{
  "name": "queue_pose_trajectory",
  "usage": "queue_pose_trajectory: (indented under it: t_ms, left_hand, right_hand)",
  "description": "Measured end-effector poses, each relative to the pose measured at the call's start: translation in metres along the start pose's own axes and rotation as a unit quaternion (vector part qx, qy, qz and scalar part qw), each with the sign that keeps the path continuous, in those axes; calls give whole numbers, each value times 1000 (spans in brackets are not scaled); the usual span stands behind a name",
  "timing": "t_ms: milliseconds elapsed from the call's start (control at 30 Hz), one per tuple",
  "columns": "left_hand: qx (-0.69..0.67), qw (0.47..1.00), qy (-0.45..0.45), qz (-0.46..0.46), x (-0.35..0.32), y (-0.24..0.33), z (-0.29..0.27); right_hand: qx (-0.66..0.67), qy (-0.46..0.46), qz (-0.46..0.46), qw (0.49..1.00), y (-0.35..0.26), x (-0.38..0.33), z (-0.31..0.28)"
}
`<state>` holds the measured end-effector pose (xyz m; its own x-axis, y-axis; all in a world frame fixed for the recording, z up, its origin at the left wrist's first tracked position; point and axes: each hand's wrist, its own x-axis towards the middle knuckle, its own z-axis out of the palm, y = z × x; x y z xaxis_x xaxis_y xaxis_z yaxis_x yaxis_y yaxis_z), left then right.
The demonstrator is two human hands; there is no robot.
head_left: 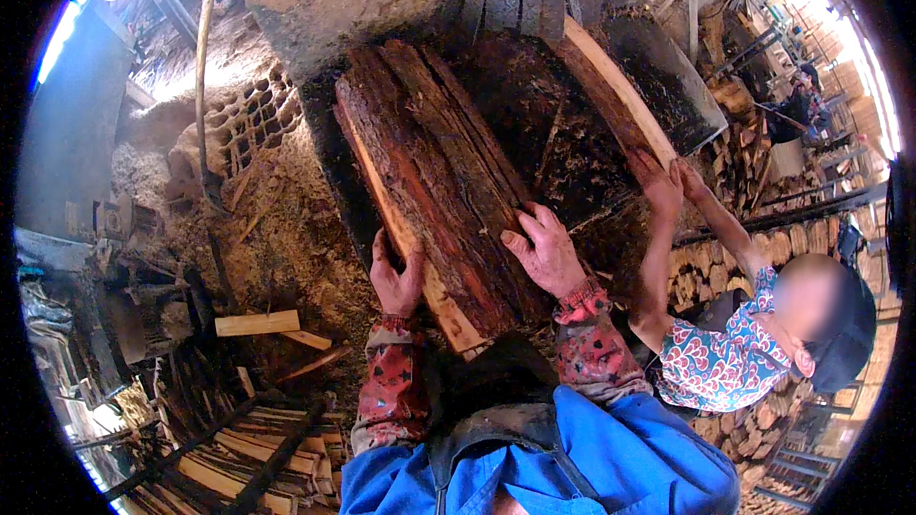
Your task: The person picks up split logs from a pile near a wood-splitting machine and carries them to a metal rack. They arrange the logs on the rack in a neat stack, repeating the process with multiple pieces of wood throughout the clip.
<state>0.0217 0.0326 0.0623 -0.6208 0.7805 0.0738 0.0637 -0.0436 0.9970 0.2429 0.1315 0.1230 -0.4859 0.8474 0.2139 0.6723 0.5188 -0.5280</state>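
A stack of rough reddish-brown bark slabs lies slanted across a dark bench in front of me. My left hand grips the stack's lower left edge, fingers curled around the pale cut side. Flat on top of the slabs near their close end rests my right hand, fingers spread. Both my sleeves are red patterned cloth over a blue garment. A second pale-edged slab lies further right, and another person's two hands hold its near end.
The other person, in a patterned top, stands close at my right. Sawdust covers the ground at left, with loose pale offcuts. Cut boards pile at lower left and stacked wood at right.
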Motion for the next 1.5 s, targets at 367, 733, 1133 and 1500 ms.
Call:
queue_pose_trajectory:
  t_ms: [367, 733, 1133, 1500]
  left_hand:
    - [52, 999, 7, 11, 1, -16, -2]
    - [46, 998, 10, 31, -1, -14, -2]
    - [-47, 999, 9, 25, 1, -18, -2]
    - [16, 1000, 16, -13, 3, -13, 0]
  right_hand:
    - [41, -8, 6, 999, 0, 2, -7]
    - [-185, 168, 131, 959, 232, 43, -87]
    - [-214, 14, 259, 942, 336, 5, -125]
    - [121, -23, 399, 909, 198, -43, -67]
